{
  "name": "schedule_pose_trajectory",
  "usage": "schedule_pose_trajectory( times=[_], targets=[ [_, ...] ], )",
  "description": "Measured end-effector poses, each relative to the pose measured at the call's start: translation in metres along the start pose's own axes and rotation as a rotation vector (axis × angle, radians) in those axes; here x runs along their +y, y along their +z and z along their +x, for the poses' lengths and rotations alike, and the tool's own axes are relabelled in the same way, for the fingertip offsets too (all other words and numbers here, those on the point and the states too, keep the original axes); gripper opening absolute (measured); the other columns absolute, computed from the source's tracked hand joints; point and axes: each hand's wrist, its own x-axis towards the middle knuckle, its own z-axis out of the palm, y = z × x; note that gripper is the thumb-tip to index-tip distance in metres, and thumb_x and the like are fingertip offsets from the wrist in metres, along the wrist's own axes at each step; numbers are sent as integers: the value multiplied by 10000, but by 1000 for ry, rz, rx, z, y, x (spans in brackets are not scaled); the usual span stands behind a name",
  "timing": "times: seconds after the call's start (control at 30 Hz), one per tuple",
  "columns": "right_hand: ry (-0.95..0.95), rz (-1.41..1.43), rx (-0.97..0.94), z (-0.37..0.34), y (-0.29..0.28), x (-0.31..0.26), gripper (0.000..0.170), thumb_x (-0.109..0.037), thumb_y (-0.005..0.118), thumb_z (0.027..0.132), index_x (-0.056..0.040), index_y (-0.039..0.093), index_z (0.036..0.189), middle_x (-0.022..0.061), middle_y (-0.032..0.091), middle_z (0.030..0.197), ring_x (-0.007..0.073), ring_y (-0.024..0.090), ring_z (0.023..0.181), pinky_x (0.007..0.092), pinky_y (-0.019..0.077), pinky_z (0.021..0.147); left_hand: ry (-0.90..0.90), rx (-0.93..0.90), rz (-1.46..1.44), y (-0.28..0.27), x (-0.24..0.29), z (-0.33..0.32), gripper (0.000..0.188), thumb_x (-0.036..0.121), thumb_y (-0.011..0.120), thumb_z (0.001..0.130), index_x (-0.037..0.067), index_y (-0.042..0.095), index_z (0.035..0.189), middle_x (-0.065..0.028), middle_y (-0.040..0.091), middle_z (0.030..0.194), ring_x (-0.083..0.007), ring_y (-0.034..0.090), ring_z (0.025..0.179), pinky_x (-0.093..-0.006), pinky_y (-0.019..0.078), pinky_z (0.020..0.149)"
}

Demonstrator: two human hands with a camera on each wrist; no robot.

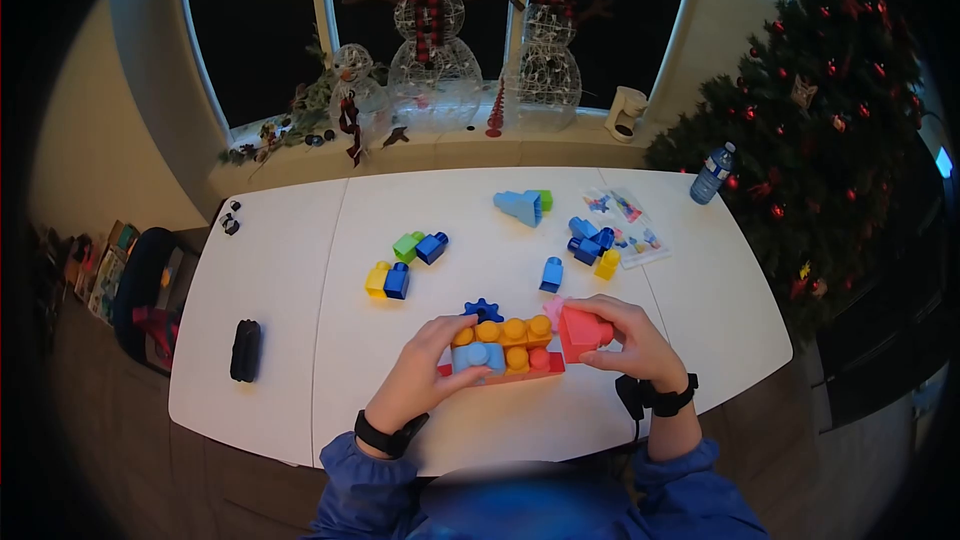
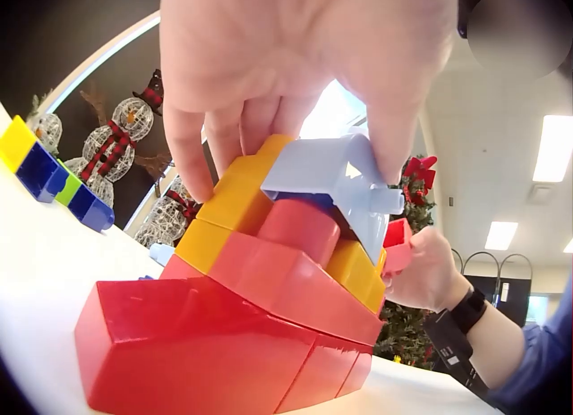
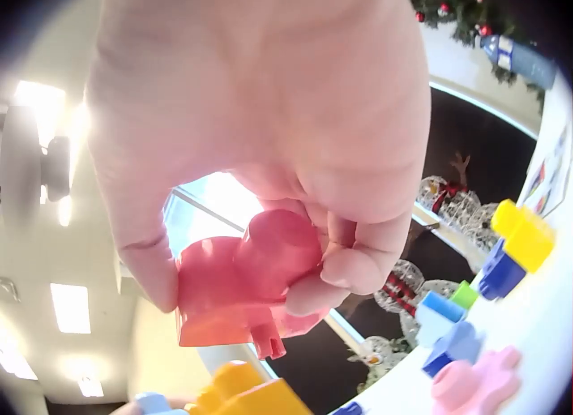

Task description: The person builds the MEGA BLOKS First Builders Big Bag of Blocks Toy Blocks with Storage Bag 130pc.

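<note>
My left hand (image 1: 420, 370) grips a built stack of toy building blocks, fingers along its far side and thumb at the near side. The stack has orange-yellow blocks (image 1: 514, 330) over a red base (image 2: 206, 343), with a light blue sloped block (image 2: 327, 169) on top by the thumb. To the right of the stack, my right hand (image 1: 645, 345) holds a separate red sloped block (image 3: 215, 285) between thumb and fingers, its round stud turned toward the fingers. A dark blue gear piece (image 1: 482, 310) and a pink gear piece (image 3: 476, 381) lie just beyond the stack.
Loose blue, green and yellow blocks (image 1: 397, 281) lie at the left middle; more blue blocks (image 1: 587, 240) lie at the right near a picture sheet (image 1: 640, 248). A light blue piece (image 1: 518, 206) stands farther back. A black case (image 1: 245, 350) and a water bottle (image 1: 712, 175) stand toward the sides.
</note>
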Motion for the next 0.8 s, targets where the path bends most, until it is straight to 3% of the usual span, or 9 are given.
schedule_pose_trajectory(
  times=[0.17, 0.27, 0.37, 0.47, 0.57, 0.67, 0.8],
  targets=[
    [-93, -131, -12, 6, 12, -17, 426, -266, 880, 787, -35, 735, 1115, 133, 740, 1006, 283, 717, 923, 348, 567, 851, -2, 1, -3, 1, -2, 0, 651, 170, 856, 816, 20, 588, 1390, -188, 659, 1272, -351, 648, 1169, -388, 504, 1015],
    [143, -196, -25, 14, 19, -34, 387, -354, 880, 799, -32, 719, 941, 133, 721, 862, 296, 711, 794, 356, 572, 734, -6, -2, -11, 1, -2, 1, 652, 167, 858, 814, 19, 589, 1389, -186, 660, 1274, -342, 652, 1167, -385, 506, 1013],
    [-82, -392, 106, 16, 40, -20, 397, -339, 896, 798, -44, 683, 957, 86, 661, 725, 216, 666, 625, 316, 520, 581, -10, 4, -20, 1, -2, 0, 650, 165, 860, 811, 19, 593, 1385, -183, 662, 1270, -337, 656, 1157, -383, 508, 1010],
    [-9, -470, 180, 14, 54, -20, 411, -362, 908, 783, -64, 676, 944, 55, 640, 678, 198, 649, 570, 304, 503, 540, -3, 8, -16, 1, -3, 2, 646, 168, 864, 808, 15, 599, 1377, -180, 665, 1261, -333, 658, 1149, -380, 510, 1006],
    [-91, -456, 188, 13, 64, -15, 443, -429, 888, 779, -81, 648, 912, 69, 663, 746, 246, 676, 652, 329, 521, 553, 8, 11, -25, 0, -3, 3, 638, 171, 865, 809, 9, 605, 1368, -180, 668, 1248, -328, 660, 1144, -379, 511, 1001],
    [-268, -481, 220, 18, 65, -13, 395, -380, 877, 803, -75, 666, 938, 60, 663, 752, 235, 677, 651, 324, 520, 554, 13, 15, -41, 0, -3, 3, 633, 172, 871, 803, 4, 611, 1355, -181, 671, 1235, -325, 662, 1134, -377, 512, 996],
    [-308, -441, 213, 21, 67, -9, 364, -333, 874, 809, -75, 694, 991, 48, 664, 779, 223, 668, 645, 324, 523, 562, -7, -2, -55, -2, -6, 6, 631, 181, 883, 788, 11, 622, 1337, -174, 677, 1222, -314, 663, 1120, -374, 512, 992]
  ],
)
